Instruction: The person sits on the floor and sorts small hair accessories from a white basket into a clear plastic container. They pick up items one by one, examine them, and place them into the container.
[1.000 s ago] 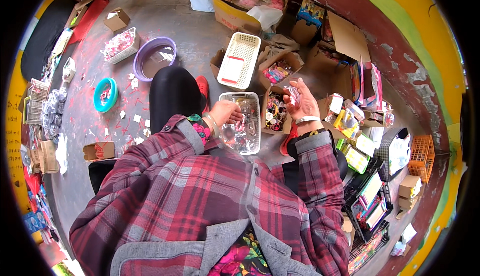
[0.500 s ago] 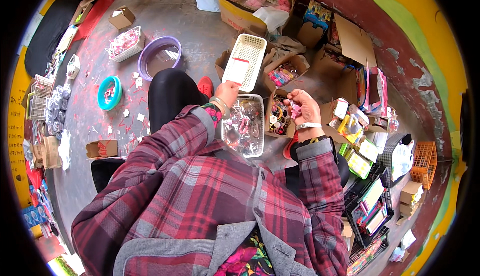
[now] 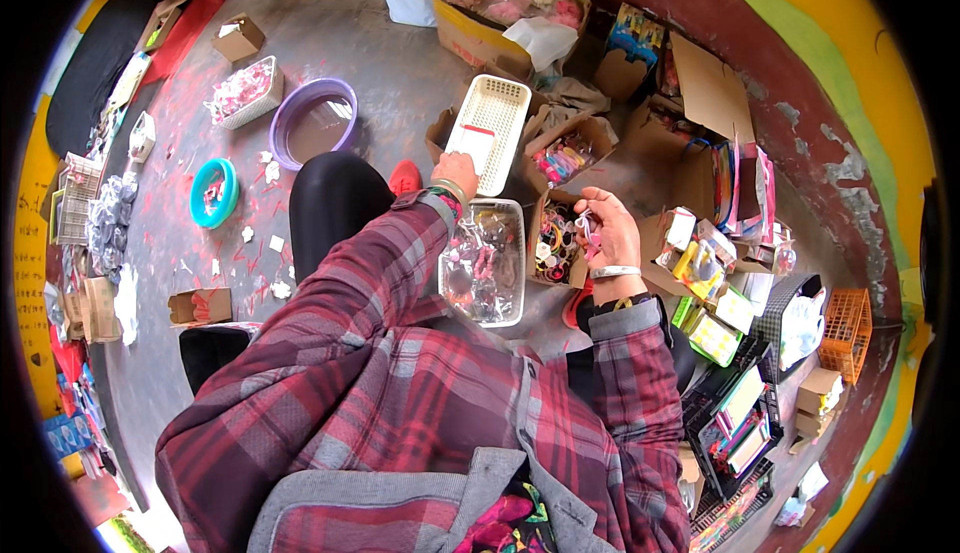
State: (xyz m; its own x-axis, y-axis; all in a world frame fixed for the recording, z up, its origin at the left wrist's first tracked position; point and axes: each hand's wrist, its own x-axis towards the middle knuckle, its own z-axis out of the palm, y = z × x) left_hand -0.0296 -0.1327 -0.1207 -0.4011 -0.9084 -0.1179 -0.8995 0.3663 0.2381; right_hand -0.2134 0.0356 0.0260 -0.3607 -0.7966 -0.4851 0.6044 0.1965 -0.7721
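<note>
My left hand (image 3: 456, 173) is at the near left edge of a long cream plastic basket (image 3: 511, 103). Its fingers are bent over the near corner of a white, red-edged card or packet (image 3: 471, 141) lying inside; what they pinch is hidden. My right hand (image 3: 615, 233) is raised, thumb and fingers closed on a small pink ribbon-like piece (image 3: 592, 240). Between the hands sits a white basket (image 3: 519, 298) holding clear packets with pink pieces. Just left of my right hand, a small carton (image 3: 556, 273) contains coloured bands and round pieces.
Beyond my right hand stand a carton of colourful pieces (image 3: 563, 158) and a large carton (image 3: 470, 41) of pink bundles. On the left floor are a purple basin (image 3: 278, 133), a teal basin (image 3: 232, 193) and scattered scraps. Black crates (image 3: 715, 453) stand at the right.
My left hand has moved slightly up and forward over the cream basket's near left edge. My right hand stays raised with the pink piece, its fingers slightly shifted. The view has moved a little.
</note>
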